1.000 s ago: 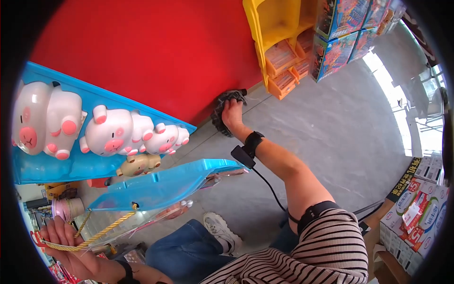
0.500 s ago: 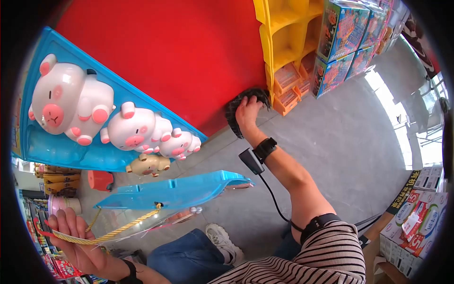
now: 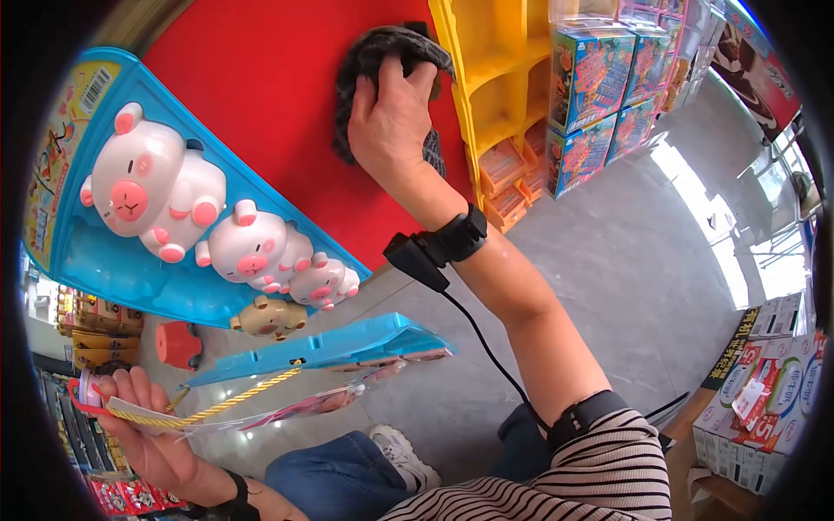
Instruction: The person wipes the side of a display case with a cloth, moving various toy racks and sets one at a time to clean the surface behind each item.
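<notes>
My right hand (image 3: 393, 126) presses a dark grey cloth (image 3: 346, 135) against the red surface (image 3: 261, 69), its fingers bent into the fabric. Low on the left, my left hand (image 3: 152, 430) is closed round the yellow rope handle (image 3: 243, 402) of a blue plastic toy package (image 3: 304, 347). The package hangs tilted, with a clear front and pinkish items inside that are hard to make out. Beside the red surface lies another blue tray (image 3: 95, 252) with white-and-pink animal figures (image 3: 156, 187) and a small tan one (image 3: 271, 318).
Right of the red surface stands a yellow compartment rack (image 3: 495, 52) with small orange boxes (image 3: 504, 165). Stacked boxed toys (image 3: 591, 78) adjoin it. Cartons (image 3: 756, 408) sit at lower right. A red stool-like object (image 3: 176, 345) rests on the grey floor (image 3: 565, 260). A black cable (image 3: 486, 347) trails from my right wrist.
My right hand and the cloth have moved up and left across the red surface, away from its lower corner. My left hand keeps holding the package, which has shifted slightly.
</notes>
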The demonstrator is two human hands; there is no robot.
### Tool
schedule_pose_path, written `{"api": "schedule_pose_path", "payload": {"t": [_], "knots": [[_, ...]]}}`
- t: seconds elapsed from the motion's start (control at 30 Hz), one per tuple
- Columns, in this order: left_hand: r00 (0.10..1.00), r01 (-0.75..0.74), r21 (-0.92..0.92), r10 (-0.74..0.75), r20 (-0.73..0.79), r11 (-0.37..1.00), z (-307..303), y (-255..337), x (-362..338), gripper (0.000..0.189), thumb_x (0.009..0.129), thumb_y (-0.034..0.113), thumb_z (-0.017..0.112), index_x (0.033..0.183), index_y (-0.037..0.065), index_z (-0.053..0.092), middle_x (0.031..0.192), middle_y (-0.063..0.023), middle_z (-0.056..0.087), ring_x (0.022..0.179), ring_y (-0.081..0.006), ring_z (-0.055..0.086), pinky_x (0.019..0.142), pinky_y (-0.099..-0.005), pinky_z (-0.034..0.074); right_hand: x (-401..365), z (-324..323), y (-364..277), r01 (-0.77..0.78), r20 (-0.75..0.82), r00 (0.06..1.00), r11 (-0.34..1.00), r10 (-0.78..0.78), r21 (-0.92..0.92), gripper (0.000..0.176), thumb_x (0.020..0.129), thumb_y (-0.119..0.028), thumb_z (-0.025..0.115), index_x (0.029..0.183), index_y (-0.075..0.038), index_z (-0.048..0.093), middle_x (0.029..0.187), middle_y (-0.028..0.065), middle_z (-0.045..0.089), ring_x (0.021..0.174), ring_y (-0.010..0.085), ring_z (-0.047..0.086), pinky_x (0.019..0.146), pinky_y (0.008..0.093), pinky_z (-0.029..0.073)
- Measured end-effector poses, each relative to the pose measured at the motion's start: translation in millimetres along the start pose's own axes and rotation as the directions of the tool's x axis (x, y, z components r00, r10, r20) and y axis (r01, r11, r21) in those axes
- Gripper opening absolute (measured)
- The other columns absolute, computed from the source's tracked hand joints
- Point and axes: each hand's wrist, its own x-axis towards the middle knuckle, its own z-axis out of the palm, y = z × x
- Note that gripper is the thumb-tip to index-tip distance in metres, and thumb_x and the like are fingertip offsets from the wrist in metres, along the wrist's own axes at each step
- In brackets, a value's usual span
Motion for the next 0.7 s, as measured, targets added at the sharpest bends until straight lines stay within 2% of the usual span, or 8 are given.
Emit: {"api": "schedule_pose_path", "payload": {"t": [0.13, 0.23, 0.33, 0.4, 0.47, 0.53, 0.6, 0.7], "knots": [[0.971, -0.087, 0.064, 0.099, -0.216, 0.994, 12, -4, -5, 0.030, 0.083, 0.020, 0.050, 0.103, 0.002, 0.037, 0.088, -0.0026, 0.036, 0.077, -0.0119, 0.033, 0.062, -0.0246, 0.030, -28, -12, 22, 0.095, 0.212, 0.976, 0.977, -0.054, -0.190, 0.029, 0.071, -0.011, 0.052, 0.098, -0.004, 0.045, 0.095, 0.0227, 0.037, 0.087, 0.0394, 0.042, 0.060, 0.0447, 0.044], [0.982, -0.052, 0.071, 0.064, -0.179, 0.996, 5, -2, -10, 0.038, 0.083, 0.024, 0.050, 0.110, 0.002, 0.038, 0.101, -0.0029, 0.042, 0.090, -0.0128, 0.040, 0.074, -0.0252, 0.035, -74, -23, 57, 0.195, 0.408, 0.910, 0.941, -0.068, -0.277, 0.023, 0.070, -0.012, 0.052, 0.091, -0.004, 0.048, 0.090, 0.0218, 0.040, 0.085, 0.0383, 0.043, 0.058, 0.0437, 0.046], [0.928, -0.090, 0.211, 0.159, -0.336, 0.973, 2, -5, -15, 0.042, 0.083, 0.027, 0.050, 0.114, 0.002, 0.039, 0.110, -0.0038, 0.045, 0.101, -0.0152, 0.042, 0.082, -0.0288, 0.037, -118, -44, 105, 0.262, 0.693, 0.718, 0.897, 0.066, -0.356, 0.022, 0.070, -0.012, 0.049, 0.090, -0.005, 0.049, 0.091, 0.0203, 0.043, 0.087, 0.0366, 0.046, 0.062, 0.0433, 0.046], [0.949, -0.094, 0.268, 0.167, -0.266, 0.959, 5, -5, -11, 0.040, 0.082, 0.028, 0.052, 0.110, 0.001, 0.044, 0.103, -0.0046, 0.051, 0.094, -0.0154, 0.049, 0.078, -0.0304, 0.040, -122, -68, 115, 0.199, 0.773, 0.559, 0.857, 0.299, -0.475, 0.028, 0.075, -0.015, 0.044, 0.102, -0.007, 0.048, 0.098, 0.0180, 0.043, 0.094, 0.0344, 0.047, 0.068, 0.0432, 0.045], [0.953, -0.143, 0.274, 0.207, -0.222, 0.951, 13, -10, -2, 0.039, 0.081, 0.028, 0.053, 0.108, 0.000, 0.047, 0.099, -0.0049, 0.053, 0.090, -0.0148, 0.050, 0.076, -0.0301, 0.041, -98, -82, 96, 0.121, 0.693, 0.653, 0.861, 0.306, -0.494, 0.034, 0.076, -0.018, 0.045, 0.109, -0.008, 0.045, 0.099, 0.0184, 0.044, 0.092, 0.0343, 0.048, 0.068, 0.0427, 0.045], [0.953, -0.132, 0.235, 0.189, -0.236, 0.963, 16, -12, 3, 0.037, 0.079, 0.027, 0.056, 0.102, 0.000, 0.051, 0.097, -0.0050, 0.054, 0.085, -0.0139, 0.053, 0.075, -0.0288, 0.042, -51, -88, 55, 0.170, 0.644, 0.754, 0.909, 0.129, -0.381, 0.040, 0.076, -0.018, 0.047, 0.114, -0.008, 0.042, 0.097, 0.0192, 0.044, 0.091, 0.0352, 0.048, 0.068, 0.0424, 0.045], [0.957, -0.129, 0.219, 0.179, -0.230, 0.967, 14, -12, 11, 0.034, 0.078, 0.026, 0.057, 0.099, -0.001, 0.053, 0.096, -0.0045, 0.055, 0.084, -0.0133, 0.053, 0.074, -0.0281, 0.042, 2, -82, 14, 0.247, 0.443, 0.882, 0.959, -0.162, -0.141, 0.038, 0.076, -0.016, 0.051, 0.112, -0.006, 0.044, 0.094, 0.0193, 0.046, 0.085, 0.0378, 0.048, 0.070, 0.0407, 0.042], [0.970, -0.116, 0.171, 0.149, -0.193, 0.978, 18, -11, 23, 0.033, 0.076, 0.023, 0.060, 0.097, -0.002, 0.054, 0.087, -0.0047, 0.057, 0.077, -0.0131, 0.055, 0.070, -0.0277, 0.044, 74, -66, -54, 0.394, 0.231, 0.903, 0.913, -0.362, -0.111, 0.039, 0.076, -0.018, 0.051, 0.112, -0.005, 0.042, 0.099, 0.0209, 0.043, 0.090, 0.0387, 0.044, 0.072, 0.0416, 0.041]]}}
